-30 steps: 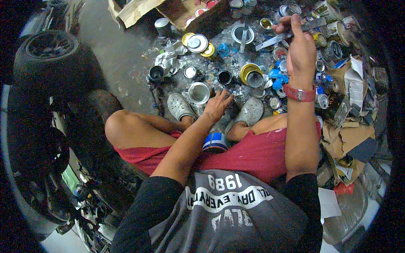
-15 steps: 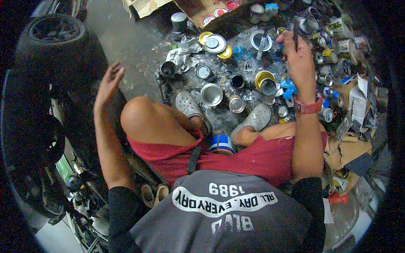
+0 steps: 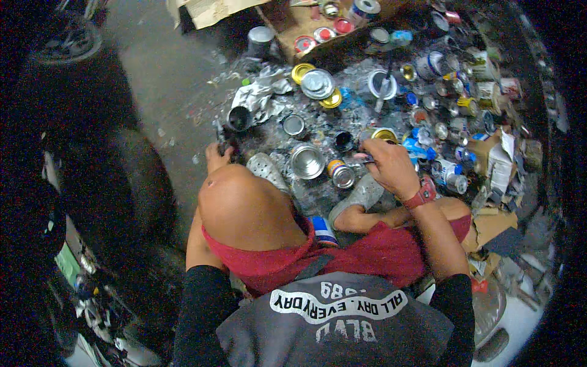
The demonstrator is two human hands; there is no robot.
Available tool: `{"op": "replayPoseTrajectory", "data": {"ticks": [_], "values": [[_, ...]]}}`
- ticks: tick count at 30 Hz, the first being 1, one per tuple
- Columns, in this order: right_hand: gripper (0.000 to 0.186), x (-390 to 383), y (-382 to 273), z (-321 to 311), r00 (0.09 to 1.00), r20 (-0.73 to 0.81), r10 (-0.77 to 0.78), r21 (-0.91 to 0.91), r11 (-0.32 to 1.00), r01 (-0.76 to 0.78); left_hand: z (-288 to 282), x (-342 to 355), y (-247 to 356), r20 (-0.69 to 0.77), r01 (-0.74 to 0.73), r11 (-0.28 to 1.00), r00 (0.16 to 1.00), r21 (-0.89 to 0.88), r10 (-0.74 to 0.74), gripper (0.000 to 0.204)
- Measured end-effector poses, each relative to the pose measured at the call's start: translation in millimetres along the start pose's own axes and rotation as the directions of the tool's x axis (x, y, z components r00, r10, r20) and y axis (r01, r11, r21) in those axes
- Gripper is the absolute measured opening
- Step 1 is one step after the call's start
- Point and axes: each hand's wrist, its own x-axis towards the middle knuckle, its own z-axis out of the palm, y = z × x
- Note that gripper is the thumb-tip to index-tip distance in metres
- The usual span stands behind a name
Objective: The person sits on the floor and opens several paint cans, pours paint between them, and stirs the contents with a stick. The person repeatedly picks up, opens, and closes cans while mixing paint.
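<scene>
My left hand (image 3: 218, 158) is down by the floor beyond my left knee, its fingers apart, close to a slim dark object (image 3: 221, 136) beside a black-lined cup (image 3: 239, 118). Whether they touch is blurred. My right hand (image 3: 392, 166) is closed on a thin dark tool (image 3: 363, 157), whose kind I cannot make out. It hovers just right of a small orange-labelled can (image 3: 340, 174). An open silver can (image 3: 307, 161) stands to the left of that one, and a small black-filled cup (image 3: 343, 141) behind. A yellow-rimmed can (image 3: 384, 136) is partly hidden behind my right hand.
Many cans and bottles crowd the floor at the right, near torn cardboard (image 3: 496, 227). Stacked lids (image 3: 317, 84) and a white-rimmed tub (image 3: 382, 84) lie farther off. A blue-and-white can (image 3: 322, 230) stands between my legs. A cardboard box (image 3: 287, 30) is at the back.
My left hand has dropped from the air to the floor beyond my knee. My right hand has come down and leftward with the thin dark tool, toward the small can. The view has shifted.
</scene>
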Motion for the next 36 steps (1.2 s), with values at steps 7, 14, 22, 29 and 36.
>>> {"op": "replayPoseTrajectory", "data": {"ticks": [7, 14, 22, 29, 36], "values": [[0.044, -38, 27, -129, 0.895, -0.426, 0.130, -0.193, 0.954, -0.231, -3, 13, -15, 0.045, -0.143, 0.977, 0.990, 0.160, 0.137, 0.038], [0.028, -189, 37, -245, 0.683, -0.711, 0.169, -0.430, 0.663, -0.612, -148, 35, 55, 0.037, -0.023, 0.989, 0.999, -0.147, 0.029, 0.031], [0.037, -319, 62, -139, 0.369, -0.559, 0.742, 0.673, 0.667, -0.321, -324, 104, 195, -0.182, -0.363, 0.897, 0.928, -0.253, 0.324, 0.034], [0.061, -316, 29, -36, 0.493, -0.410, 0.767, 0.912, 0.337, 0.234, -313, 111, 359, 0.025, -0.528, 0.835, 0.843, -0.156, 0.537, 0.031], [0.033, -329, 85, 135, 0.141, -0.164, 0.976, 0.986, 0.164, 0.012, -140, -13, 490, 0.184, -0.396, 0.891, 0.880, -0.222, 0.437, 0.031]]}}
